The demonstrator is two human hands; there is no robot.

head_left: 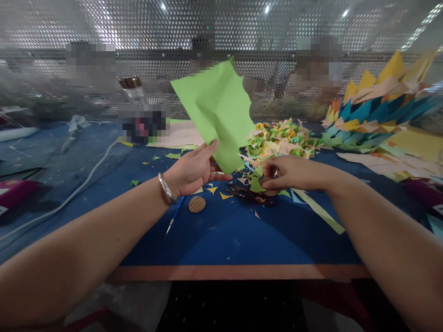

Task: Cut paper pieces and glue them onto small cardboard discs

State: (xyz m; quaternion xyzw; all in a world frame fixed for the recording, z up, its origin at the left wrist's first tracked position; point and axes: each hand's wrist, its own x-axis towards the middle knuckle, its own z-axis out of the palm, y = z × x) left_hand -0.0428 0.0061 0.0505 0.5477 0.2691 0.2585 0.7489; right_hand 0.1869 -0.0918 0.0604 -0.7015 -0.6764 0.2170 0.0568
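Note:
My left hand (199, 168) grips the lower edge of a bright green sheet of paper (221, 108), held upright over the table. Its right edge is cut in scallops, and creases run through its middle. Low over the table, my right hand (285, 171) pinches a small green paper piece (256, 184) between thumb and fingers. Just beneath that piece lies a dark tool, apparently scissors (256, 197), partly covered. Paper scraps (225, 196) in yellow, green and pale tones lie around it.
Behind my right hand is a heap of small cut paper pieces (284, 140). A layered paper construction (377, 110) stands at the right. A wooden disc (197, 204), a blue-handled brush (176, 216) and a white cable (93, 170) lie on the blue table (221, 244). A perforated metal screen (242, 27) rises behind.

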